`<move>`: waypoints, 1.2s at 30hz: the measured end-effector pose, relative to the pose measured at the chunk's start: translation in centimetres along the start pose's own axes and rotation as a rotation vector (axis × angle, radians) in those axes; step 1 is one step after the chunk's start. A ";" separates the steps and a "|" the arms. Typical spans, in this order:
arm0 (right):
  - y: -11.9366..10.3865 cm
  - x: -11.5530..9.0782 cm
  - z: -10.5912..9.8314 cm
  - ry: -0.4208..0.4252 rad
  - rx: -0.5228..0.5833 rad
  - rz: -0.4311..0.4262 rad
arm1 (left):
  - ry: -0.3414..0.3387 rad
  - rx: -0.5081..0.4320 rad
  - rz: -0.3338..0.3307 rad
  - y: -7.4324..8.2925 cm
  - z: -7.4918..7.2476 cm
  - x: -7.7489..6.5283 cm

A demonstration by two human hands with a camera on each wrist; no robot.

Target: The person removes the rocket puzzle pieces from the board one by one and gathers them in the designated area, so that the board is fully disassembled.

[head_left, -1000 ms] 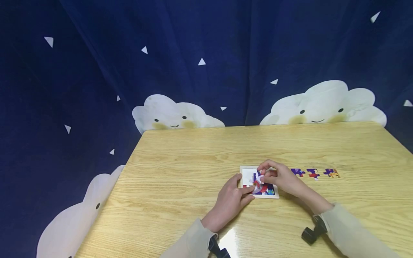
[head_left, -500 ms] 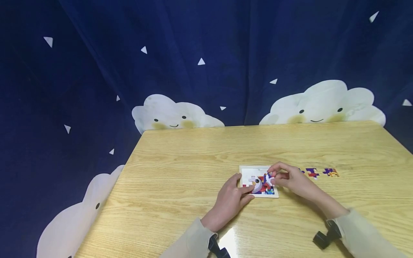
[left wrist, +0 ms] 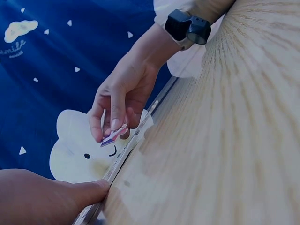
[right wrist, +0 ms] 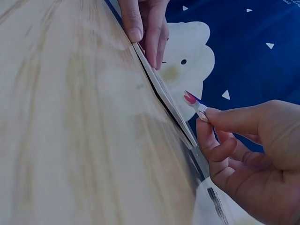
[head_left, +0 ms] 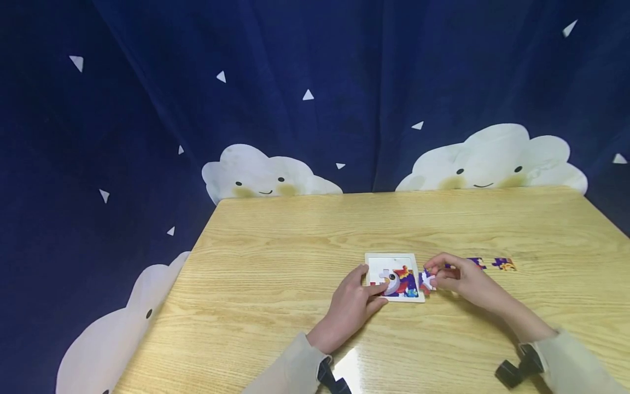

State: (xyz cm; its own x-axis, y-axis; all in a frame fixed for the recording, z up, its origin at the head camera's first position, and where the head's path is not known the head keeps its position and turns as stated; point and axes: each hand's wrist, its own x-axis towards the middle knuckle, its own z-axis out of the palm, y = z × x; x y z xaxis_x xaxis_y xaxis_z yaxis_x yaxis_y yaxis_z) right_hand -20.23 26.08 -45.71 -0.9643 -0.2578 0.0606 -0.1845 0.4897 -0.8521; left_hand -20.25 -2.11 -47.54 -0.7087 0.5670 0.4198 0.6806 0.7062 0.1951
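I see both arms (head_left: 287, 369) angled inward. My left hand (head_left: 348, 306) has its thumb and fingers extended and apart; my right hand (head_left: 465, 283) pinches between thumb and fingertip, its remaining fingers seemingly bent, though my views partly hide them.

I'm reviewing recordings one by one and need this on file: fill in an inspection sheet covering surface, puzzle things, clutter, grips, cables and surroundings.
Surface: pale wooden table, visible grain.
Puzzle things: white frame, partly filled; loose pieces lie to its right, some partly hidden by a hand.
Clutter: nothing seen.
Grips: left hand touches the frame's near left corner; right hand pinches a puzzle piece just right of the frame.
Cables: nothing seen.
Surroundings: dark blue curtain with white triangles and smiling clouds.
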 end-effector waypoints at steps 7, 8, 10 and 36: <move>0.5 -0.8 -0.9 0.006 -0.034 -0.038 | -0.006 -0.006 -0.012 0.0 0.0 0.0; 0.6 -0.8 -1.1 0.002 -0.038 -0.030 | -0.006 -0.006 -0.014 0.0 0.0 0.0; 0.7 -1.0 -1.4 -0.002 -0.039 -0.018 | -0.008 -0.006 -0.016 0.0 -0.1 0.0; 2.3 -2.9 -4.1 0.000 -0.163 0.004 | -0.032 -0.015 -0.036 0.2 -0.1 0.0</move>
State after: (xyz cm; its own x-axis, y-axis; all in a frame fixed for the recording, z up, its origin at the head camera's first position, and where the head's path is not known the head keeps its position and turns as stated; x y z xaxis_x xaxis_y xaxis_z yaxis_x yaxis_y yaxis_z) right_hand -18.64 31.31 -45.70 -0.9649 -0.2561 0.0575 -0.2095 0.6194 -0.7566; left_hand -20.12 -2.03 -47.42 -0.7381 0.5546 0.3842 0.6572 0.7199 0.2234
